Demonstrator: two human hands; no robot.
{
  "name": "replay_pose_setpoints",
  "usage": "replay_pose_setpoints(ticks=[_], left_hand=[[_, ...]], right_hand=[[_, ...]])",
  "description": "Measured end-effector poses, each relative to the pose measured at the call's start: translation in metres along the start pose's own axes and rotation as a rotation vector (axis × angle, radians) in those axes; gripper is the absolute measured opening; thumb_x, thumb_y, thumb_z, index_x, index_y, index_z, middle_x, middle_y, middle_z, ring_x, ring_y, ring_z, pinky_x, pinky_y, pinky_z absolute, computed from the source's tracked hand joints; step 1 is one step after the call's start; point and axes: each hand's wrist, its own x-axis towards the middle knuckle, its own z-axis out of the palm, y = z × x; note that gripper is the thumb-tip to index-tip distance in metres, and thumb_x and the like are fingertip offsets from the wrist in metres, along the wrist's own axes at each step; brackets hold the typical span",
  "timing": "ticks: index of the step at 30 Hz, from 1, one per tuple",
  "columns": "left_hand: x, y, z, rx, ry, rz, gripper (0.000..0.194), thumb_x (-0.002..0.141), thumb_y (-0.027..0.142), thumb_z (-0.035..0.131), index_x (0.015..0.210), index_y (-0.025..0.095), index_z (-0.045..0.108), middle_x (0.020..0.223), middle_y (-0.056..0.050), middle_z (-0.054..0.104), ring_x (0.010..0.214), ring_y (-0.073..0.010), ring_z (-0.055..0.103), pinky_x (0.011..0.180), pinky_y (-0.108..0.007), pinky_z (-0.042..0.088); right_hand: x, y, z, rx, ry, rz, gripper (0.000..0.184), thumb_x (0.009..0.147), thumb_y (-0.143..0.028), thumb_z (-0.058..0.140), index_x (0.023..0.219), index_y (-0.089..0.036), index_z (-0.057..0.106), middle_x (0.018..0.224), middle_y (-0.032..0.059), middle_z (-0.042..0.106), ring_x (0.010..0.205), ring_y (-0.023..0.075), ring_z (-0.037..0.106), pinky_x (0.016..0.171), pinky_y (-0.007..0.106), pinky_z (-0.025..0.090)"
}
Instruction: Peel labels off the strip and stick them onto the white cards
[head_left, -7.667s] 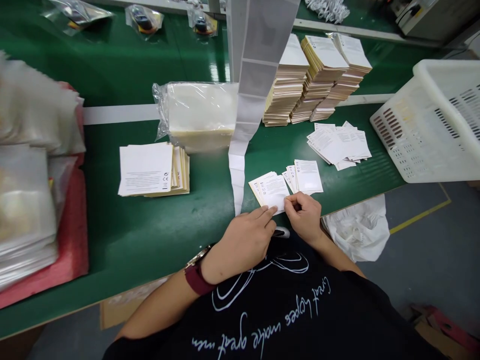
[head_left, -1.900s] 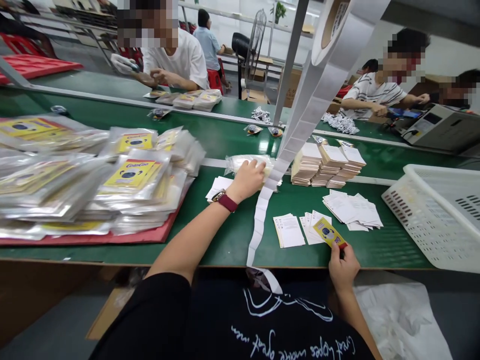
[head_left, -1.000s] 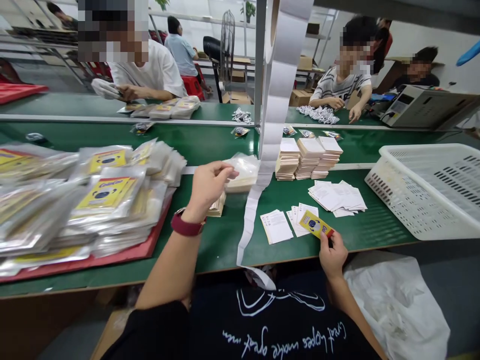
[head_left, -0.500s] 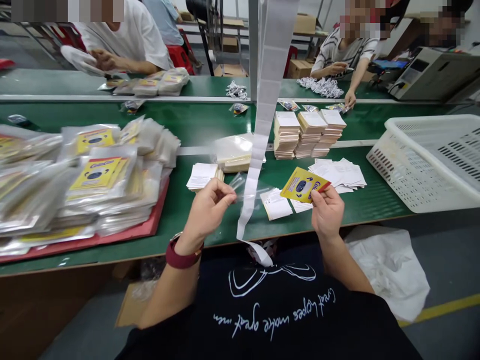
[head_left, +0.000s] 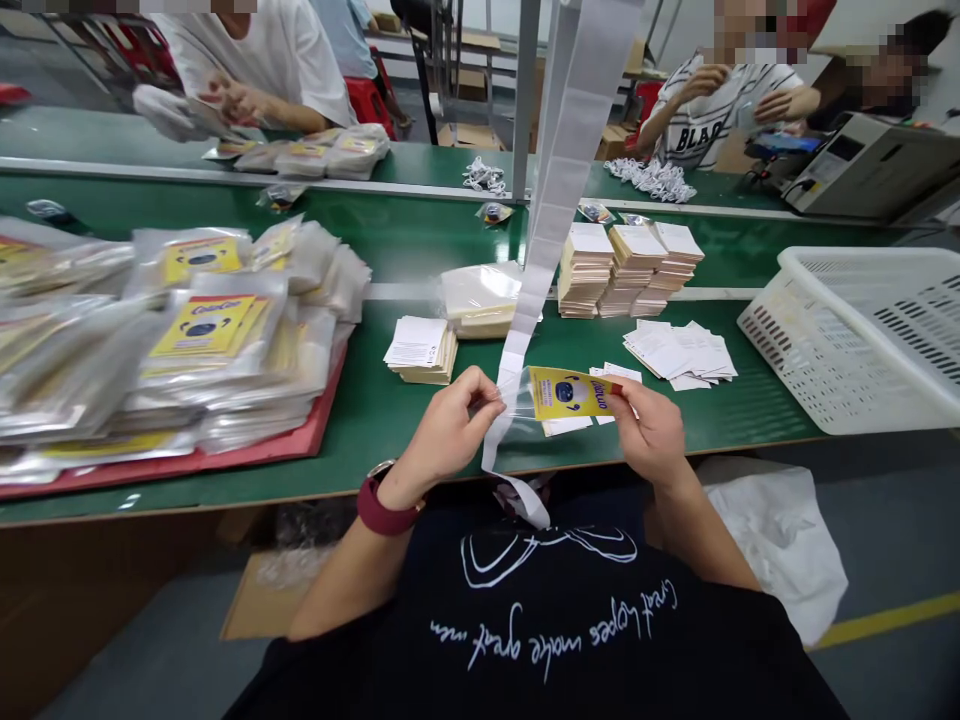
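I've got the left hand pinching the edge of a thin clear plastic bag and the right hand gripping the end of a glossy yellow printed card, hands apart but close, with the card's other end in the bag, just above the green worktop. A segmented white paper strip hangs just beside the bag. Nearest on the worktop are a squared stack of white leaflets, a film-wrapped pack, stacked cream cards and loose white sheets.
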Motion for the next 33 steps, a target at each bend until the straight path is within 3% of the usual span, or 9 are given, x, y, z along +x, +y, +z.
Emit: replay_pose_setpoints(ticks=[3,11,16,22,25,28,33], left_hand=[[-0.001,0.003,-0.002,0.008,-0.036,0.000,0.010,0.086,0.024,0.055,0.079,0.020,0.048,0.080,0.000,0.057,0.075,-0.0141,0.055,0.069,-0.030,0.043],[-0.003,0.009,-0.008,-0.041,-0.101,-0.034,0.009,0.084,0.024,0.057,0.079,0.019,0.052,0.080,0.001,0.059,0.075,-0.0132,0.055,0.069,-0.027,0.043],[-0.006,0.017,-0.007,-0.079,-0.158,-0.051,0.008,0.085,0.025,0.056,0.080,0.019,0.054,0.080,0.000,0.060,0.074,-0.0134,0.055,0.069,-0.027,0.043],[-0.010,0.018,-0.012,-0.065,-0.192,-0.034,0.007,0.085,0.024,0.055,0.081,0.019,0.055,0.078,0.001,0.059,0.073,-0.0131,0.054,0.067,-0.026,0.042],[-0.012,0.018,-0.015,-0.052,-0.188,-0.057,0.009,0.087,0.026,0.053,0.081,0.019,0.056,0.077,0.001,0.060,0.072,-0.0136,0.055,0.066,-0.026,0.042],[-0.012,0.016,-0.016,-0.054,-0.183,-0.086,0.013,0.089,0.026,0.050,0.079,0.019,0.055,0.073,0.001,0.060,0.070,-0.0137,0.055,0.066,-0.027,0.042],[-0.014,0.013,-0.016,-0.079,-0.147,-0.095,0.014,0.088,0.026,0.051,0.077,0.019,0.054,0.071,0.001,0.059,0.068,-0.0133,0.054,0.065,-0.026,0.041]], right_hand=[[0.006,0.000,-0.012,-0.048,-0.153,-0.085,0.030,0.096,-0.022,0.043,0.118,-0.023,0.064,0.105,0.0064,0.075,0.092,0.0192,0.071,0.078,0.032,0.057],[0.012,-0.007,-0.023,-0.004,-0.295,-0.147,0.031,0.096,-0.018,0.042,0.116,-0.023,0.065,0.095,0.0049,0.074,0.084,0.0172,0.068,0.074,0.030,0.054],[0.014,-0.017,-0.009,-0.089,-0.142,-0.217,0.037,0.093,-0.013,0.044,0.125,-0.022,0.060,0.092,0.0064,0.073,0.083,0.0189,0.067,0.074,0.032,0.053],[0.017,-0.026,0.008,-0.103,-0.288,-0.306,0.046,0.093,-0.008,0.037,0.135,-0.019,0.053,0.111,0.0096,0.072,0.101,0.0206,0.067,0.084,0.036,0.055],[0.015,-0.022,0.008,-0.176,-0.135,-0.238,0.043,0.094,-0.012,0.042,0.134,-0.021,0.054,0.103,0.0080,0.074,0.088,0.0193,0.069,0.077,0.033,0.054],[0.014,-0.021,0.009,-0.279,0.020,-0.266,0.046,0.093,-0.011,0.045,0.137,-0.021,0.053,0.100,0.0089,0.075,0.083,0.0202,0.070,0.076,0.033,0.053],[0.015,-0.036,0.010,-0.219,-0.026,-0.310,0.049,0.092,-0.009,0.046,0.139,-0.020,0.051,0.092,0.0082,0.075,0.076,0.0198,0.069,0.072,0.033,0.054]])
